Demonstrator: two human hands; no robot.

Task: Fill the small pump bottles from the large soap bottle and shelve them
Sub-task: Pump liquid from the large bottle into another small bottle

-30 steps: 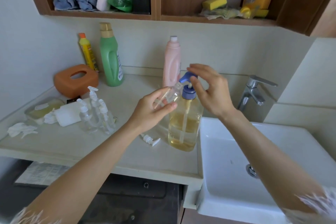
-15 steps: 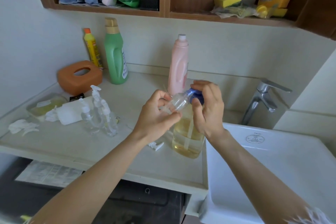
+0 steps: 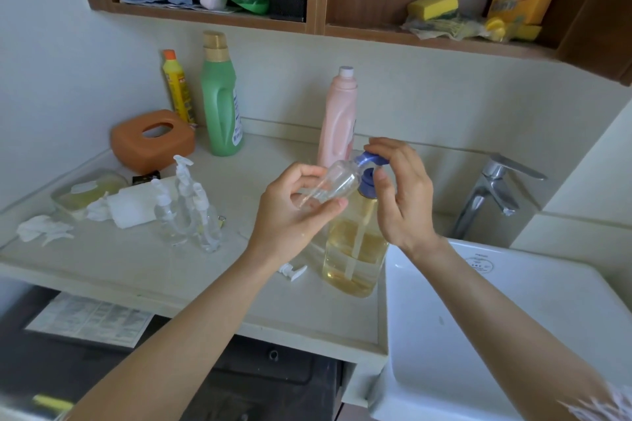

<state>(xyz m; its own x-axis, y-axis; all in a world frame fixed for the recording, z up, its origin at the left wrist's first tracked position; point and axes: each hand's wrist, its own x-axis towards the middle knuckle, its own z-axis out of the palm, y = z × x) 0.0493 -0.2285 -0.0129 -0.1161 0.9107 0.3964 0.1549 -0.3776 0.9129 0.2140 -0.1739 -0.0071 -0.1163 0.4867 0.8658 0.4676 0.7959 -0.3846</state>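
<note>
The large soap bottle (image 3: 354, 249), clear with amber liquid and a blue pump head (image 3: 371, 161), stands on the counter next to the basin. My left hand (image 3: 294, 212) grips a small clear bottle (image 3: 333, 183) tilted with its open mouth at the pump's spout. My right hand (image 3: 400, 191) rests its fingers over the top of the blue pump head, thumb beside the collar. Three small pump bottles (image 3: 188, 212) with white pumps stand together to the left. A loose white pump (image 3: 292, 272) lies on the counter by the large bottle.
A pink bottle (image 3: 338, 116), green bottle (image 3: 220, 99), yellow bottle (image 3: 176, 85) and orange tissue box (image 3: 152, 140) line the back. A soap dish (image 3: 85, 191) and tissues lie left. The white basin (image 3: 513, 318) and tap (image 3: 492, 191) are right. Wooden shelves (image 3: 314, 27) hang above.
Half a second ago the pump head was pressed down under my right hand; it has risen back up. My left hand keeps the small bottle at the spout.
</note>
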